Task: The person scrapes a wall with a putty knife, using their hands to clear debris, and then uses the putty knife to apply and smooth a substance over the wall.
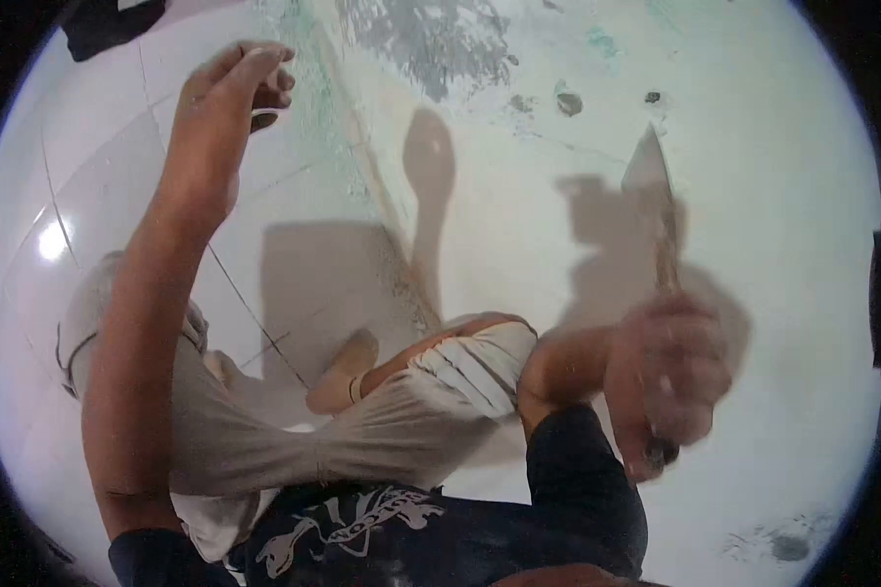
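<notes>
My right hand (677, 367) is wrapped round the handle of a scraper (646, 164) at the right. The scraper's flat blade points up the frame, over the pale wall (783, 245), just below a small dark hole (653, 97); I cannot tell whether its tip touches the surface. Motion blurs this hand slightly. At the upper left, my left hand (250, 80) is raised over the tiled floor with its fingers curled in and the thumb against them. A small dark rounded shape (263, 119) shows just under its fingers, too unclear to name.
A second hole (569, 102) and a grey rough patch (426, 39) mark the wall's upper part. Crumbs lie along the wall's foot (401, 279). My bent legs (362, 430) are below, a dark object (113, 27) lies top left, and a damaged spot (789, 547) is lower right.
</notes>
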